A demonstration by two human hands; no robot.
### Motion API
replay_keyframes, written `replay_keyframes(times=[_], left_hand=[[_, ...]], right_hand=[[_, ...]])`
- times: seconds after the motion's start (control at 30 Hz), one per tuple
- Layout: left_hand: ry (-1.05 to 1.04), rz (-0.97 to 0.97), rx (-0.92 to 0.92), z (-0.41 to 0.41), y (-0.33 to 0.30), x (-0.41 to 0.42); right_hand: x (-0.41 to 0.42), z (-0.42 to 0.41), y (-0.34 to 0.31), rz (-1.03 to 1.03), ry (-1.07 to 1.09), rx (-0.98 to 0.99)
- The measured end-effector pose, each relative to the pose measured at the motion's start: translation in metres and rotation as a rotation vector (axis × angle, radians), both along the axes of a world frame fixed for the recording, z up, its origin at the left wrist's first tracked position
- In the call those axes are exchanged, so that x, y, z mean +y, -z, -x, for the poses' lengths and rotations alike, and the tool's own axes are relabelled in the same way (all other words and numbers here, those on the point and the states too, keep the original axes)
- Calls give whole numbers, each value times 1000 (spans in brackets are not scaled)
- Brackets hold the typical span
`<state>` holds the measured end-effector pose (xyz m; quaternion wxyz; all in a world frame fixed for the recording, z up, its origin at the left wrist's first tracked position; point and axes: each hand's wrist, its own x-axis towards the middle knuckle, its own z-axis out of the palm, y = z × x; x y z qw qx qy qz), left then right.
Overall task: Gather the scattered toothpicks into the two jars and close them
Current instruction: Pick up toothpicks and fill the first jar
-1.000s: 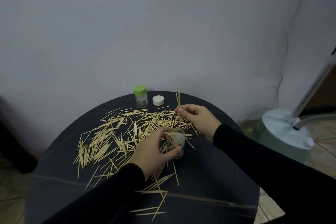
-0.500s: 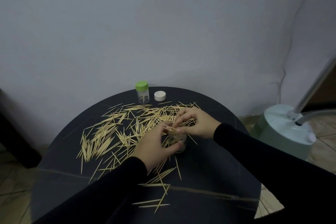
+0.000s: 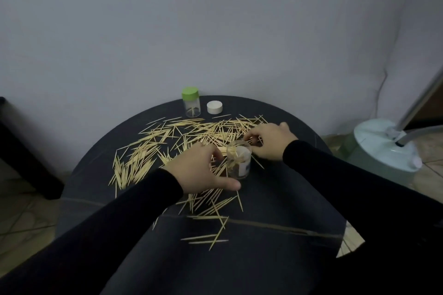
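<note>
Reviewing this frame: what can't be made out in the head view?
- Left hand fingertips: hidden behind its knuckles, so contact with the open clear glass jar is unclear.
- Right hand fingertips: curled among the scattered wooden toothpicks; any pinch unseen.
- Green-lidded clear jar: contents too small to count.

home rm | round dark table [image 3: 275, 235] | plain wall [image 3: 215, 19] | tile floor [image 3: 21, 218] | fan base [image 3: 381, 146]

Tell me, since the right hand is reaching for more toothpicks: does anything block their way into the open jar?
Nothing visible does. The open jar stands uncapped just in front of the right hand; its white lid sits far back beside the green-capped jar.
</note>
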<state>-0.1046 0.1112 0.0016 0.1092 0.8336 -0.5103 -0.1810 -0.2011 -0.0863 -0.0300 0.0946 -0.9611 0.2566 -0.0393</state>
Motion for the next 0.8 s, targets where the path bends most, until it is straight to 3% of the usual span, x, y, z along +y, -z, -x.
replay_keyframes(times=[0.13,0.23,0.57,0.8], left_hand=[[188,-295,81,3,-11,20],[259,-369,77,7,-1,28],[234,-126,55,-6,26,33],[128,-25,-132,-16,29,24]], right_hand=[[2,-4,3,29,1,0],[6,-7,7,47,-12,45],[11,-12,11,43,4,91],[17,-14,4,87,-38,63]])
